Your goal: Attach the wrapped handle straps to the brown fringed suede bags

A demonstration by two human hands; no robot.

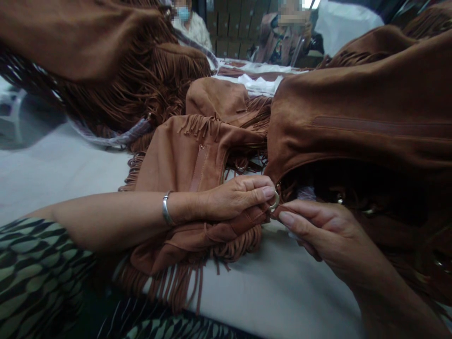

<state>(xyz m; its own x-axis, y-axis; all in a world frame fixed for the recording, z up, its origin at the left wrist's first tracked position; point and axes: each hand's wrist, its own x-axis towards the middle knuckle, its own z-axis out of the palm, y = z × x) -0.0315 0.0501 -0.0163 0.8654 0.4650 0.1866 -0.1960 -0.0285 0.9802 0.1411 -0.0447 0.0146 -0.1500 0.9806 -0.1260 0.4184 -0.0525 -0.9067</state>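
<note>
My left hand (233, 197) is closed in a pinch on a small metal ring (274, 202) at the corner of a brown suede fringed bag (360, 117). A silver bracelet (166, 208) sits on that wrist. My right hand (318, 230) meets it from the right, thumb and fingers pinched on the same ring and a suede tab. Under my left forearm lies a second brown suede fringed piece (187, 155), its fringe hanging over the table's near edge.
A pale table top (52, 165) spreads to the left. More brown fringed bags (116, 70) are heaped at the back left and hang near the lens. Two people (192, 23) sit at the far side, before stacked boxes.
</note>
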